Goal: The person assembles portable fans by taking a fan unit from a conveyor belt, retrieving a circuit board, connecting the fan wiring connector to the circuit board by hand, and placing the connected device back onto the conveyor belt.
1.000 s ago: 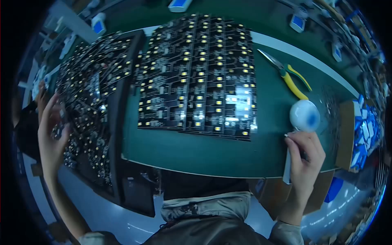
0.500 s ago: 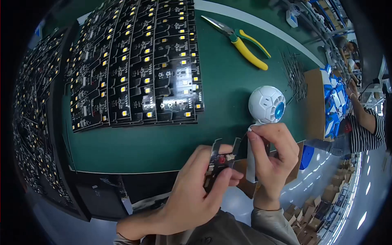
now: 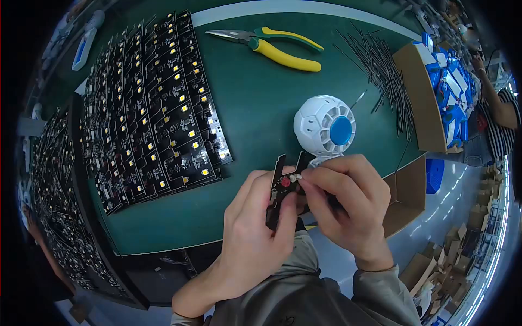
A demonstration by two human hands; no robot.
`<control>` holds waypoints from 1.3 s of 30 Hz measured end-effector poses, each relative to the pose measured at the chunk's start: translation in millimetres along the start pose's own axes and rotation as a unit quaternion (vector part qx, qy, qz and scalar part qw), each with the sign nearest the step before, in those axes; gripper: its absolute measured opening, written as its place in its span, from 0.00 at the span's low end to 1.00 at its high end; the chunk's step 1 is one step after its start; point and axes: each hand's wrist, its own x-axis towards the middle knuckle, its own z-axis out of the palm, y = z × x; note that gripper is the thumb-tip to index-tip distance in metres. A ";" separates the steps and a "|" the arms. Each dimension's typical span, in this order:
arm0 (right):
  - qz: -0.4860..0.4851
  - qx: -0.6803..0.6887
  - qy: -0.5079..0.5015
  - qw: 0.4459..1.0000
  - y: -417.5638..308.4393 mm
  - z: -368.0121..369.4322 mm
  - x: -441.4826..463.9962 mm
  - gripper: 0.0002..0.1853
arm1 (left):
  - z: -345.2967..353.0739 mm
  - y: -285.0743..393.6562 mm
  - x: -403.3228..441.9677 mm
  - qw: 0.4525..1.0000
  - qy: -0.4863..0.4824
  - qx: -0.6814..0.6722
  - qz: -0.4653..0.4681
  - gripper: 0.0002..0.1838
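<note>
My left hand [image 3: 253, 233] is closed around a small black circuit board [image 3: 283, 191], with a red part and a white connector [image 3: 293, 177] on its face. Finger and thumb of my right hand [image 3: 352, 204] pinch a small white plug [image 3: 300, 175] right at that connector. Whether the plug is seated in it I cannot tell. Just beyond the fingers is a white ball-shaped housing [image 3: 315, 127] with a vented front and a blue disc. My right hand hides the part below the ball.
Rows of black LED boards [image 3: 147, 108] cover the green table's left side. Yellow-green long-nose pliers [image 3: 283, 54] lie at the back. Dark thin wires [image 3: 380, 70] are strewn near a carton [image 3: 418, 98] of blue-and-white pieces. A person in a striped top [image 3: 505, 119] stands at far right.
My right hand has brought the white plug left to the board's connector. The view has shifted and turned, so the pliers and ball appear farther left.
</note>
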 end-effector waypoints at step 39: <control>0.095 -0.072 -0.034 0.992 -23.9 -15.1 1.4 0.28 | -8.1 3.1 10.6 0.980 -0.009 0.105 0.168 0.19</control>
